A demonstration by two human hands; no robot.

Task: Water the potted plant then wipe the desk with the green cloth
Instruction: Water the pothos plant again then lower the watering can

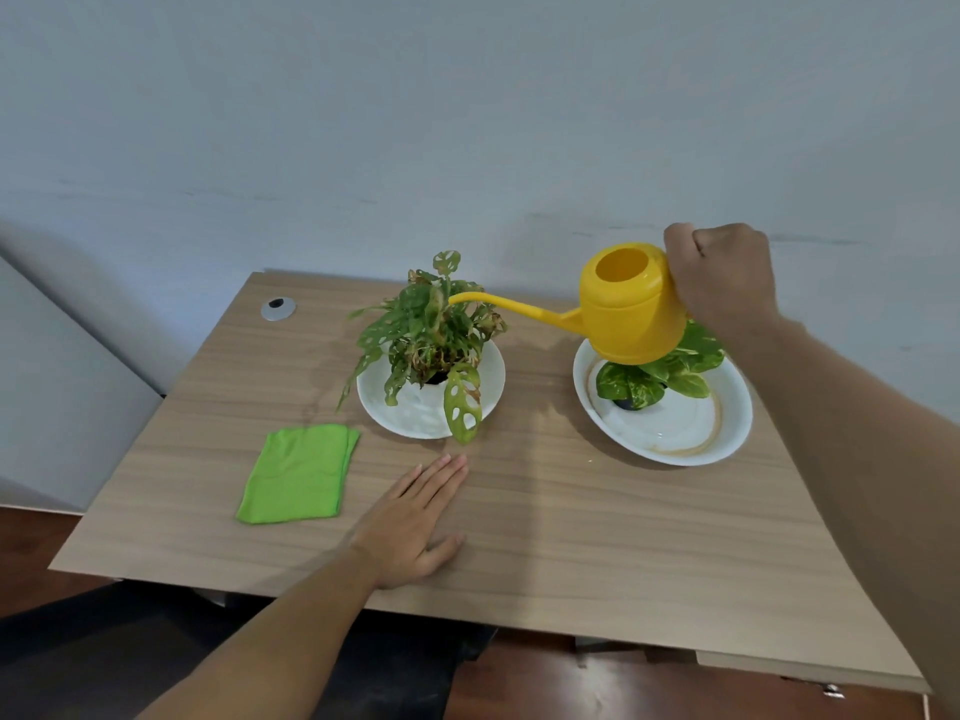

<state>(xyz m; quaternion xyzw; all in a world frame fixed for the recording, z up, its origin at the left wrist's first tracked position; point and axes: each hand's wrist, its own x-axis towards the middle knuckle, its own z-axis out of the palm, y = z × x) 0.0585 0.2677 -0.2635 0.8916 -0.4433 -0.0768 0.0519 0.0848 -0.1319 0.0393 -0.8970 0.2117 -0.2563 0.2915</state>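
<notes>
My right hand [719, 275] grips the handle of a yellow watering can [631, 309], held in the air above the right-hand plant. The can's long spout [511, 305] reaches left, and its tip sits over the leaves of the holey-leaved potted plant [428, 337]. That plant stands in a white dish [410, 413] at the desk's middle. A folded green cloth [298, 475] lies flat on the wooden desk [597, 537], left of the dish. My left hand [415, 522] rests palm down on the desk, fingers spread, just right of the cloth and apart from it.
A second leafy plant [670, 374] sits in a larger white dish [691, 439] at the right, partly hidden under the can. A round grey cable grommet [278, 308] is set in the desk's far left corner. A pale wall runs behind the desk.
</notes>
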